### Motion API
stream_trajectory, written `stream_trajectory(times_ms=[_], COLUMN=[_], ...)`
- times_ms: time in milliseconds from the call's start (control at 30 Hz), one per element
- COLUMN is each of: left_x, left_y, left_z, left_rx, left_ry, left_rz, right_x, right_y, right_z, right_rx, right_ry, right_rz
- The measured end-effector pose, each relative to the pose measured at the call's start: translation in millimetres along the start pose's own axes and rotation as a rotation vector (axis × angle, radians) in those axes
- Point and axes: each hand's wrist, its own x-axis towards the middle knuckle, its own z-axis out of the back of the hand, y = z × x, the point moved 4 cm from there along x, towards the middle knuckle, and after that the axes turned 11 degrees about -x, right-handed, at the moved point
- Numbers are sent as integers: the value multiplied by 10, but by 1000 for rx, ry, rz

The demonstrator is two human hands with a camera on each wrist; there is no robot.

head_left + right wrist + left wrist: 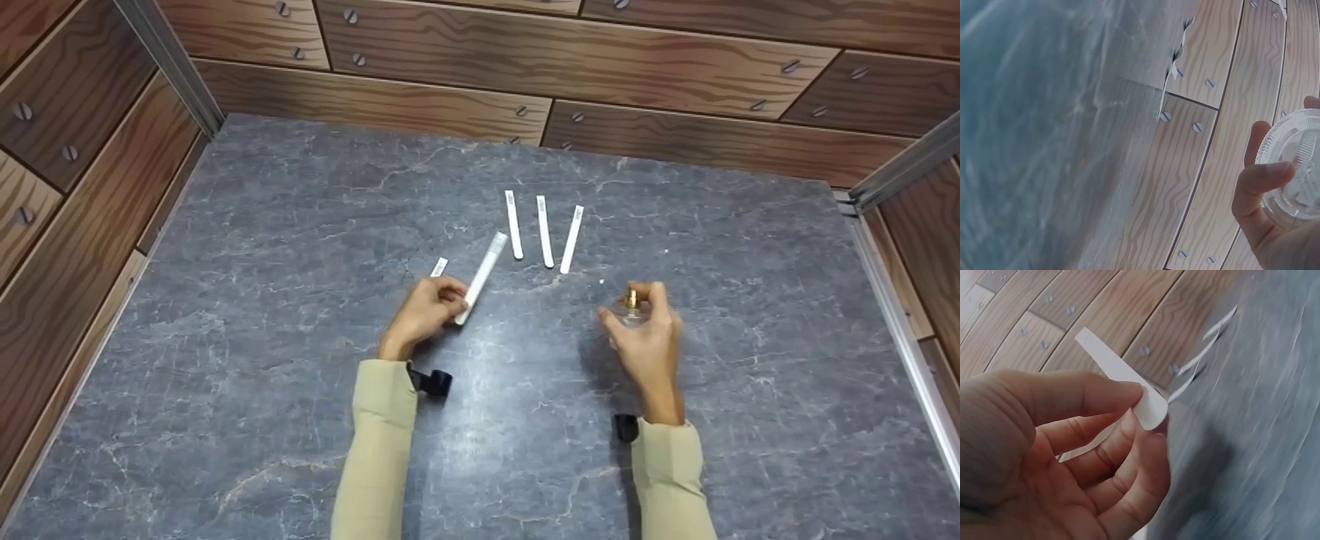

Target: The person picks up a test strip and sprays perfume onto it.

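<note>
My left hand (448,298) pinches a white paper strip (1123,374) between thumb and forefinger (1129,391). Its far end (439,266) sticks out beyond the knuckles. A longer, pale translucent sleeve (480,279) lies on the table right beside those fingers; I cannot tell whether they touch. Three more white strips (545,231) lie side by side farther back, also seen as blurred strips (1202,354). My right hand (639,309) grips a small clear glass bottle (1297,163) with a gold spray top (631,298), held a little above the table to the right.
The grey marbled tabletop (262,300) is fenced by wood-pattern walls (570,60) at the back and both sides, with metal rails in the corners (169,64). Black wrist-camera mounts (433,382) sit on both beige sleeves.
</note>
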Motion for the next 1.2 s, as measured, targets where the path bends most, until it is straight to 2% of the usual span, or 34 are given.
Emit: stream_trajectory(times_ms=[200,467,667,1200], left_x=[3,-75,-125,-280], left_y=[-4,-24,-3,-109], left_z=[-195,-312,-388,-539], left_rx=[21,-103,-146,-33], left_ry=[44,90,86,100], left_rz=[17,73,100,10], right_x=[11,1,1,3], right_y=[-19,-12,-31,-2], right_z=[24,25,32,1], right_rx=[10,14,-1,-11], right_ry=[-5,-3,-14,0], right_rz=[-2,13,15,25])
